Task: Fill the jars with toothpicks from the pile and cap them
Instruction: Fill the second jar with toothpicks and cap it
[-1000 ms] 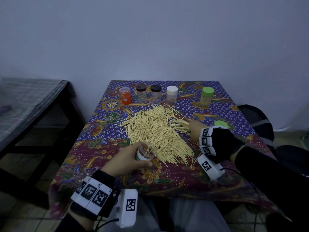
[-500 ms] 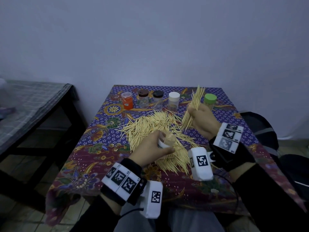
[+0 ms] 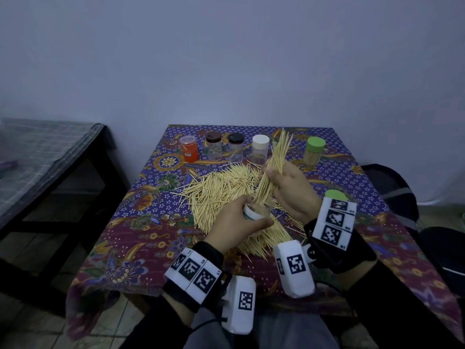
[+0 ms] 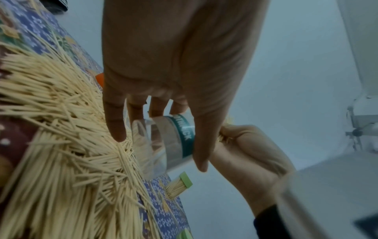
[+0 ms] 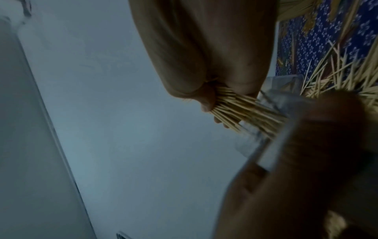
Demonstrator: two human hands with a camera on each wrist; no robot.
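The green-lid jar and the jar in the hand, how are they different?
The green-lid jar is capped; the jar in the left hand is open. The green-lid jar stands upright on the tablecloth; the held jar is tilted above the pile. The green-lid jar looks full; the held one is taking the bundle of toothpicks from the right hand. Both have clear walls.

My table (image 3: pixel 372 248) wears a floral cloth. The toothpick pile (image 3: pixel 221 187) sprawls mid-table; behind it stand five capped jars (image 3: pixel 236 147), a loose green lid (image 3: pixel 336 195) to its right.
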